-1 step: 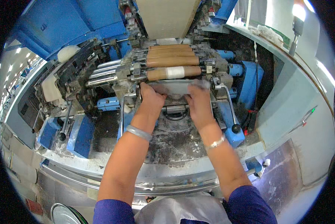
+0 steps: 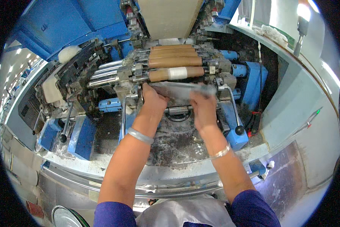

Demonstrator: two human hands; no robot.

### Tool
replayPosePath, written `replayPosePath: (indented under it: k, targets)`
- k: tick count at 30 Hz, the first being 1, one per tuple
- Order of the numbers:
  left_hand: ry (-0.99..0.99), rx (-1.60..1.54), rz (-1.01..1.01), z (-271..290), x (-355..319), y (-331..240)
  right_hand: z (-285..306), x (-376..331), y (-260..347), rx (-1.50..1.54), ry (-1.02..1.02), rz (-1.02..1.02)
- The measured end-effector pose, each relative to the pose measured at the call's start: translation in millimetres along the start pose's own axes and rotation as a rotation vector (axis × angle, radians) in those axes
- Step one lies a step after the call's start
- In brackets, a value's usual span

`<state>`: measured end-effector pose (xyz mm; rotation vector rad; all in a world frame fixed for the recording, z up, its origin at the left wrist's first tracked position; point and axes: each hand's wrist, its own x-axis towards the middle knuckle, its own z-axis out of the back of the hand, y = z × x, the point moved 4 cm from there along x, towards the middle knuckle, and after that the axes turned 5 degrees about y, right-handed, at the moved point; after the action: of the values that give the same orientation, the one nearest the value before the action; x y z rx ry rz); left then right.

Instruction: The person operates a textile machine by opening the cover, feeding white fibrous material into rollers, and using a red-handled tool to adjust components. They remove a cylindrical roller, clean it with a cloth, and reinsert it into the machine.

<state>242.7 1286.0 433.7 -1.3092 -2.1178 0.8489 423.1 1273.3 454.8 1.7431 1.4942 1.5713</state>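
Observation:
Both my hands reach into a textile drafting machine. My left hand (image 2: 153,101) and my right hand (image 2: 202,109) are each closed on the front edge of a flat grey metal plate (image 2: 177,90), one at each end. The plate lies just below a row of brown rollers (image 2: 173,62). The nearest brown roller (image 2: 160,74) has a band of white fibre (image 2: 177,73) wound around its middle. A silver bangle sits on each wrist.
Steel fluted rollers (image 2: 105,73) extend to the left. Levers with black knobs stand at the right (image 2: 239,129) and left (image 2: 63,138). Blue housings (image 2: 82,22) surround the rollers, with a white fibre tuft (image 2: 68,53) on top. Lint covers the bed (image 2: 177,142).

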Motion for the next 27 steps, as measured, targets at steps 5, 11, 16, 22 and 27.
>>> replayPosePath:
  k: [5, 11, 16, 22, 27]
  targets:
    - [0.039, 0.229, -0.14, -10.6, -64.9, -12.6, 25.0, -101.6, 80.8, -0.53, 0.162, 0.453]
    - [0.119, 0.579, -0.617, -46.9, -143.1, -96.5, 28.3, -126.4, 92.3, -0.301, 0.362, 0.147]
    - [0.312, 1.477, -1.168, -101.0, -126.7, -111.5, 21.8, -122.9, 107.9, -0.863, 0.211, 0.664]
    - [0.264, 2.245, -1.106, -95.9, -47.2, -61.7, 52.8, -162.1, 99.0, -0.905, 0.757, 0.533]
    - [0.372, 2.407, -1.167, -88.7, -15.2, -50.5, 102.5, -203.7, 82.2, -1.132, 0.841, 0.478]
